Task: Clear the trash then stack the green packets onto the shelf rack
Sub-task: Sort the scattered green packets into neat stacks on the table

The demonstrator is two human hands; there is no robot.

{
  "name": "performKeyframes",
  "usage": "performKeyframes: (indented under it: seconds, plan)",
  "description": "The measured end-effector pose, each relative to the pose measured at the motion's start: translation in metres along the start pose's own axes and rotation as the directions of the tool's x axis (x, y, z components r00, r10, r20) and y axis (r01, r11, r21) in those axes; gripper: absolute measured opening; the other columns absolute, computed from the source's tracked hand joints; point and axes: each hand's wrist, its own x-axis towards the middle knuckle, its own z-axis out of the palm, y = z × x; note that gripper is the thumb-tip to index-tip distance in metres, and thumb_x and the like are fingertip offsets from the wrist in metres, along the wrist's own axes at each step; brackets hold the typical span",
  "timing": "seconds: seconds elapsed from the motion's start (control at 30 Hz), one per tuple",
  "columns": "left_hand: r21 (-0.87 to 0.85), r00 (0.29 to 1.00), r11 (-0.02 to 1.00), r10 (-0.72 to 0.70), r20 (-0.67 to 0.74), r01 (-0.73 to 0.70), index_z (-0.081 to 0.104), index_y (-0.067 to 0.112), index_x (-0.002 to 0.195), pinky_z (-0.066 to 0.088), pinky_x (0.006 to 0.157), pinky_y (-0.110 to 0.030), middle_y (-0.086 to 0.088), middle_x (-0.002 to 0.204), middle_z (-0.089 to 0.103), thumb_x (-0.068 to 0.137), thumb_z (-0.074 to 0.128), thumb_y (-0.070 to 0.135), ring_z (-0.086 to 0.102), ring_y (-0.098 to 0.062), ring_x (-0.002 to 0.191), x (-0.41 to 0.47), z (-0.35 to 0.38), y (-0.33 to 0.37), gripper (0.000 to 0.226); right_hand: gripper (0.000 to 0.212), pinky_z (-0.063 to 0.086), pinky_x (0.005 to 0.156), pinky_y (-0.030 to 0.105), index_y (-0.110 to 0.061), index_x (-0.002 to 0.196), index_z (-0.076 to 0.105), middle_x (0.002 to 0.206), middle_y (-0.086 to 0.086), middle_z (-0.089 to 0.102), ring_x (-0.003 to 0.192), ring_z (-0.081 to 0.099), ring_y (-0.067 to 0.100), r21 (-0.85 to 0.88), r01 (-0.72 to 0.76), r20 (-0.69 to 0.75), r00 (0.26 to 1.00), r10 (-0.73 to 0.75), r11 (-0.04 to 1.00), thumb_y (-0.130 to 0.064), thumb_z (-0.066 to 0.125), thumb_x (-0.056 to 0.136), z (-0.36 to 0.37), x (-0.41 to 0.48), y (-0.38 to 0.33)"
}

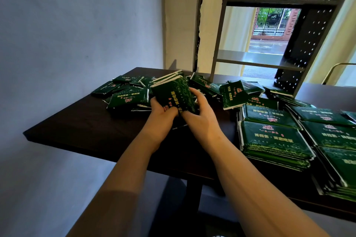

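With left hand and right hand mid-frame, clasps green packets, fingers curled round their sides (likely light, slippery).

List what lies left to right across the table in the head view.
Scattered packets → left hand → held bundle, gripped between both hands → right hand → neat stacks at the right edge.

dark table stood by a bluish-grey wall; daylight came thru the window w/ cream curtains, wet street & trees outside.
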Motion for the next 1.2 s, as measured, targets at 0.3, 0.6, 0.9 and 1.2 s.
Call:
performKeyframes:
  seconds: [0.3, 0.6, 0.9, 1.2]
  plan:
    - [-0.099, 0.983, 0.99, 0.086, -0.161, -0.103, 0.004, 0.043, 0.152, 0.049, 0.095, -0.025, 0.008, 0.15, 0.034, 0.086, 0.064, -0.003, 0.043, -0.01, 0.13, -0.01, -0.006, 0.006, 0.1, 0.072, 0.055, 0.064, 0.02, -0.035, 0.143, 0.039, 0.112, 0.0, 0.054, 0.083, 0.066, 0.014, 0.106, 0.028, -0.059, 0.998, -0.022, 0.994, 0.001, 0.063, 0.086, -0.007, -0.005, -0.008]
    - [0.051, 0.985, 0.995, 0.096, -0.145, -0.089, 0.023, 0.036, 0.149, 0.045, 0.065, -0.017, 0.004, 0.142, 0.044, 0.089, 0.058, 0.002, 0.057, -0.008, 0.103, -0.005, -0.008, 0.0, 0.078, 0.073, 0.054, 0.065, 0.018, -0.027, 0.146, 0.03, 0.107, -0.005, 0.063, 0.091, 0.065, 0.012, 0.078, -0.124, -0.026, 0.992, 0.127, 0.989, 0.004, 0.059, 0.087, -0.004, 0.001, -0.001]
    - [0.238, 0.984, 0.961, 0.162, -0.069, -0.141, 0.019, 0.025, 0.151, 0.044, 0.061, -0.001, 0.003, 0.128, 0.05, 0.087, 0.064, -0.003, 0.055, -0.002, 0.099, -0.005, -0.005, -0.003, 0.082, 0.061, 0.051, 0.072, 0.027, -0.023, 0.128, 0.048, 0.111, 0.004, 0.062, 0.097, 0.061, 0.017, -0.07, -0.141, -0.113, 0.985, 0.132, 0.988, 0.015, 0.047, 0.08, -0.002, 0.006, 0.008]
    - [0.298, 0.978, 0.937, 0.204, -0.033, -0.185, 0.019, 0.027, 0.152, 0.042, 0.104, -0.03, 0.001, 0.139, 0.047, 0.087, 0.068, 0.008, 0.048, -0.014, 0.125, -0.004, -0.005, -0.004, 0.083, 0.031, 0.039, 0.056, 0.017, -0.012, 0.113, 0.054, 0.112, 0.006, 0.047, 0.079, 0.052, 0.013, -0.267, -0.156, -0.181, 0.977, 0.109, 0.951, 0.003, 0.048, 0.086, -0.008, -0.001, 0.008]
